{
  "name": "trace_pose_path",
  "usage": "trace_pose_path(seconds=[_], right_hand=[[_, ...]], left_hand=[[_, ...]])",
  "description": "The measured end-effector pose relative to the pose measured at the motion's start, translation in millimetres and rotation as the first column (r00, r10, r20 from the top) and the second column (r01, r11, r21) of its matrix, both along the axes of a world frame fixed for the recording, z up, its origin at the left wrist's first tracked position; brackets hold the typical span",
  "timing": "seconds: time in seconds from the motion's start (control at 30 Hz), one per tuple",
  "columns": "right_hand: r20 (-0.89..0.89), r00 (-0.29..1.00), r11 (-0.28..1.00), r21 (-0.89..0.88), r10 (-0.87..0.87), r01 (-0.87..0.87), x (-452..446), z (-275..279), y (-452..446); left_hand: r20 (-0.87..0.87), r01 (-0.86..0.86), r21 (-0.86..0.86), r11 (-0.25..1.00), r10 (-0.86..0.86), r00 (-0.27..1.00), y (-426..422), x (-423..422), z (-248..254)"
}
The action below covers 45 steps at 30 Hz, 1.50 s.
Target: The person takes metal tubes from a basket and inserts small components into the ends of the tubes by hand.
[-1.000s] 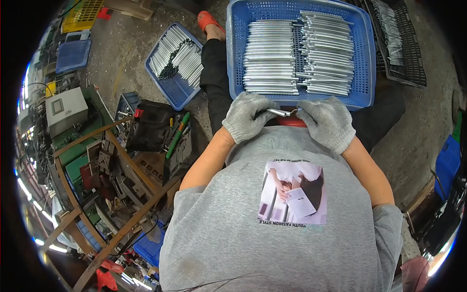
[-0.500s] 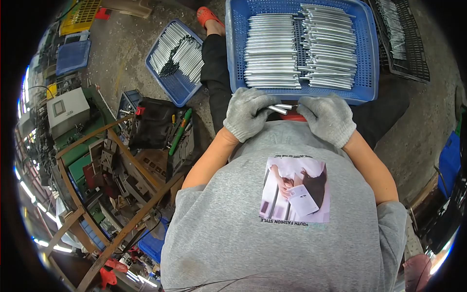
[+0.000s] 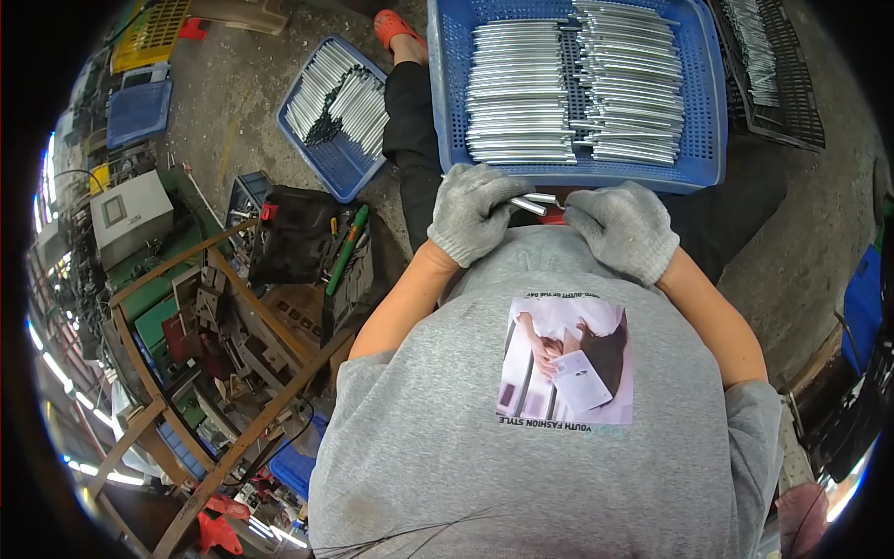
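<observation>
My left hand (image 3: 470,214), in a grey knit glove, is closed round a couple of short silvery metal tubes (image 3: 531,207). Their ends stick out to the right, toward my other hand. My right hand (image 3: 626,231), gloved the same way, has its fingers pinched together close to those ends. A tiny thin thing shows at its fingertips, too small to name. Just beyond both hands, a large blue plastic basket (image 3: 579,177) holds two stacked rows of similar metal tubes (image 3: 517,93). Something red shows partly between my hands.
A smaller blue basket (image 3: 346,177) of dark-tipped tubes stands on the floor at left. A black crate (image 3: 792,112) with more tubes sits at right. Left are a black tool case (image 3: 293,233), a green tube-shaped object (image 3: 346,250), a wooden frame (image 3: 251,443) and a grey box (image 3: 130,216).
My right fingertips have shifted slightly left, nearer the tube ends. The tubes in my left hand have tilted a little. The view has moved slightly against the large basket.
</observation>
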State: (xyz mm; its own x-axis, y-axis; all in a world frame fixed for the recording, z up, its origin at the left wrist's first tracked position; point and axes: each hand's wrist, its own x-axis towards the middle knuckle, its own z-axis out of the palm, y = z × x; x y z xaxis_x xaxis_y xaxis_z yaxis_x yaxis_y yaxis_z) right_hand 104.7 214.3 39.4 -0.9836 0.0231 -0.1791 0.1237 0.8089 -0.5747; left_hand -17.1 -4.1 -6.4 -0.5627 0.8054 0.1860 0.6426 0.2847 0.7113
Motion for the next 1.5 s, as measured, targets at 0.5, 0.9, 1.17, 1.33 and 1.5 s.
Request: trace_pose_path(seconds=[0.5, 0.9, 1.17, 1.33, 1.5], right_hand=[[-0.212, 0.971, 0.993, -0.004, -0.113, 0.114, 7.8, 15.0, 7.4], [-0.256, 0.967, 1.000, 0.014, 0.007, -0.003, 8.8, 20.7, 2.7], [-0.198, 0.977, 0.993, 0.097, 0.083, -0.064, 6.4, 19.5, -0.2], [-0.152, 0.983, 0.989, 0.117, 0.105, -0.088, 8.9, 17.7, -4.0], [-0.122, 0.988, 0.994, 0.057, 0.099, -0.092, 10.2, 22.5, -6.8]], left_hand=[[0.165, 0.031, -0.287, 0.957, 0.018, 0.986, 0.0, -6.6, 21.1], [0.238, 0.131, -0.300, 0.945, -0.059, 0.969, -2.1, -7.2, 30.7], [0.173, 0.176, -0.308, 0.935, -0.127, 0.977, -5.2, -3.7, 33.1], [0.070, 0.126, -0.265, 0.956, -0.111, 0.991, -6.8, 1.1, 31.4], [-0.093, 0.072, -0.170, 0.983, -0.088, 0.992, -6.8, 6.2, 28.7]])
